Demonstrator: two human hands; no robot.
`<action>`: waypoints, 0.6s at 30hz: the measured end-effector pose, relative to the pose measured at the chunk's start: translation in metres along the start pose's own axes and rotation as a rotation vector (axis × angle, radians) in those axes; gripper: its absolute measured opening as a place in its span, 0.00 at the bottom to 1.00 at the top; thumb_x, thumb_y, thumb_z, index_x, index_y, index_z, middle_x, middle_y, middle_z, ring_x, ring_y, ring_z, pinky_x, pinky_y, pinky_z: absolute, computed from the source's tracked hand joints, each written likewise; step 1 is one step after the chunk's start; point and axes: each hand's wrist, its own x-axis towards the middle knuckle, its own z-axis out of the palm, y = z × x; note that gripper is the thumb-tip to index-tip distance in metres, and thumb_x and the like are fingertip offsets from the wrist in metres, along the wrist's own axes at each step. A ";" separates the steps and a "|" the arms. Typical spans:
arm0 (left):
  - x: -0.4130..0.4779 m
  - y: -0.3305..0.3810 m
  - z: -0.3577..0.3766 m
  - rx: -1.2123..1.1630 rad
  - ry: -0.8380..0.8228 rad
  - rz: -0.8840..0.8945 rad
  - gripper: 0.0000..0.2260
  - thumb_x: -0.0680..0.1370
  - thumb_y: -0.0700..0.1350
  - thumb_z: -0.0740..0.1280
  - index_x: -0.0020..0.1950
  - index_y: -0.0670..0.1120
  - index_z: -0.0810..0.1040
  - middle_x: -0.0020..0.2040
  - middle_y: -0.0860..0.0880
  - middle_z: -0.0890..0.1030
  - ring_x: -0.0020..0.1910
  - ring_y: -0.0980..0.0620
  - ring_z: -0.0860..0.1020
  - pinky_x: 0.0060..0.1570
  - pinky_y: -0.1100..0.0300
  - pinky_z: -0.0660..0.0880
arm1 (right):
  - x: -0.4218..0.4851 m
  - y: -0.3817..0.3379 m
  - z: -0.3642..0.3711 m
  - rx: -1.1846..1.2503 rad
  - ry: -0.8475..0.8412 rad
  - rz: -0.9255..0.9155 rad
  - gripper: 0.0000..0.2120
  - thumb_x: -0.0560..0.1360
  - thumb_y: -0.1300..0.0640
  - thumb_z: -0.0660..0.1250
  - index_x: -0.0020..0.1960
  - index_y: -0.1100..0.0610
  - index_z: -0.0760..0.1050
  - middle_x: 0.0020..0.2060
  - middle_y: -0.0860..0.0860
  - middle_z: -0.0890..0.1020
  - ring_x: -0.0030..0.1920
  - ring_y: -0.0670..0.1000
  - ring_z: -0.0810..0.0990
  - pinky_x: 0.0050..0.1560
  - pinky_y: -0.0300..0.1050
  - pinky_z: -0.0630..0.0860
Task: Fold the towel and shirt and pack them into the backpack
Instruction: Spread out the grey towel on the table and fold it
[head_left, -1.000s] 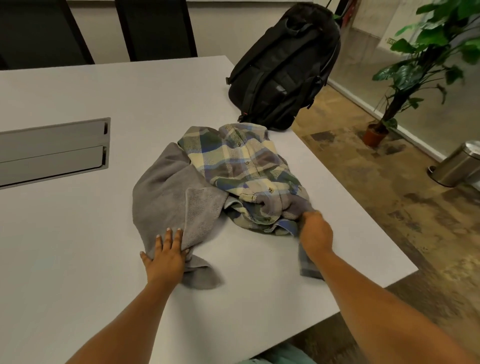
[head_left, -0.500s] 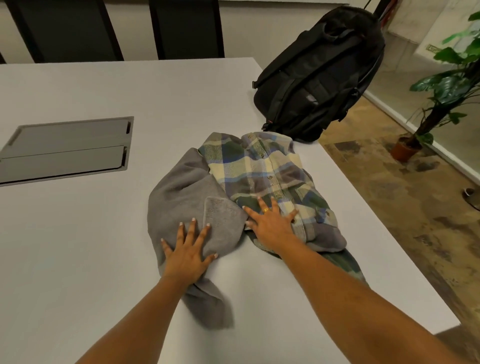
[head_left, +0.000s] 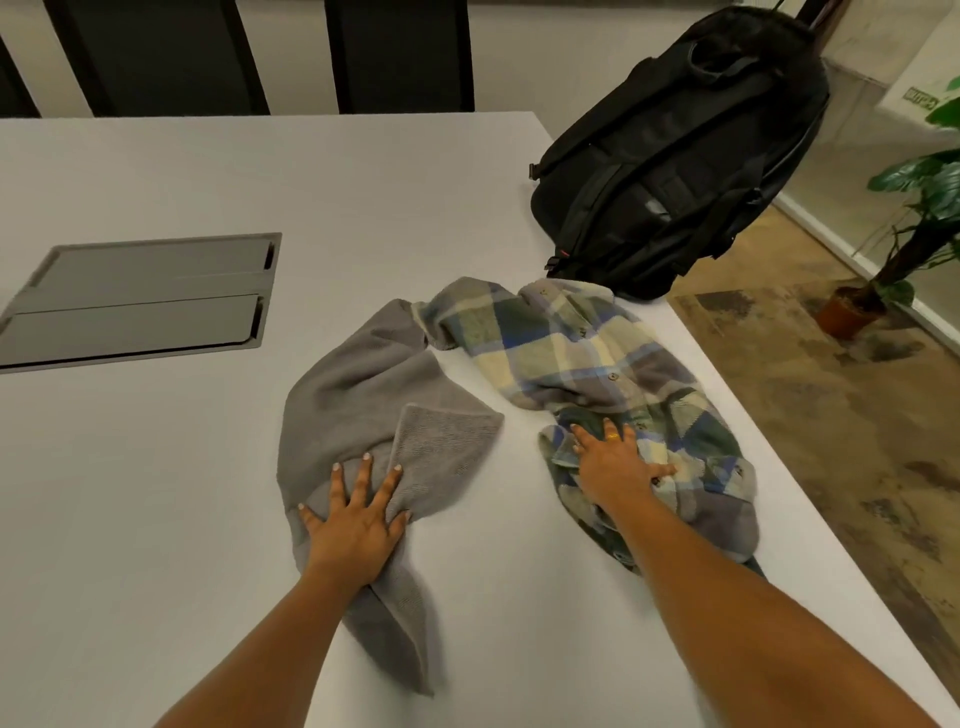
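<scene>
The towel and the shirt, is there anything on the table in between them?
No. In the head view a bare strip of white table separates the gray towel from the plaid shirt; they only touch at their far ends.

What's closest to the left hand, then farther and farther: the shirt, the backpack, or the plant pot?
From the left hand, in the head view:
1. Shirt, just to its right on the table.
2. Backpack, at the far right table corner.
3. Plant pot, on the floor beyond the table edge.

Left hand (head_left: 355, 525) flat, fingers spread; right hand (head_left: 613, 467) — likewise.
</scene>
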 end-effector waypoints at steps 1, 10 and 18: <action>0.000 -0.001 0.000 0.002 -0.002 -0.003 0.30 0.75 0.68 0.39 0.73 0.60 0.33 0.75 0.52 0.33 0.74 0.44 0.34 0.67 0.30 0.47 | 0.001 0.009 -0.003 0.013 0.006 0.031 0.29 0.80 0.48 0.57 0.75 0.40 0.45 0.76 0.51 0.44 0.75 0.58 0.39 0.61 0.81 0.49; 0.001 0.001 0.004 -0.035 0.060 0.002 0.50 0.54 0.75 0.21 0.74 0.58 0.36 0.76 0.51 0.36 0.74 0.44 0.35 0.68 0.31 0.44 | 0.001 0.001 -0.015 -0.076 0.235 0.212 0.19 0.79 0.49 0.54 0.68 0.52 0.67 0.68 0.56 0.66 0.67 0.62 0.61 0.64 0.69 0.59; 0.015 0.018 -0.012 -0.130 0.193 -0.017 0.49 0.55 0.80 0.29 0.71 0.57 0.31 0.73 0.51 0.30 0.74 0.42 0.33 0.62 0.25 0.42 | 0.024 -0.058 -0.031 -0.067 0.465 -0.313 0.21 0.77 0.56 0.58 0.70 0.52 0.62 0.73 0.53 0.59 0.73 0.58 0.55 0.66 0.64 0.57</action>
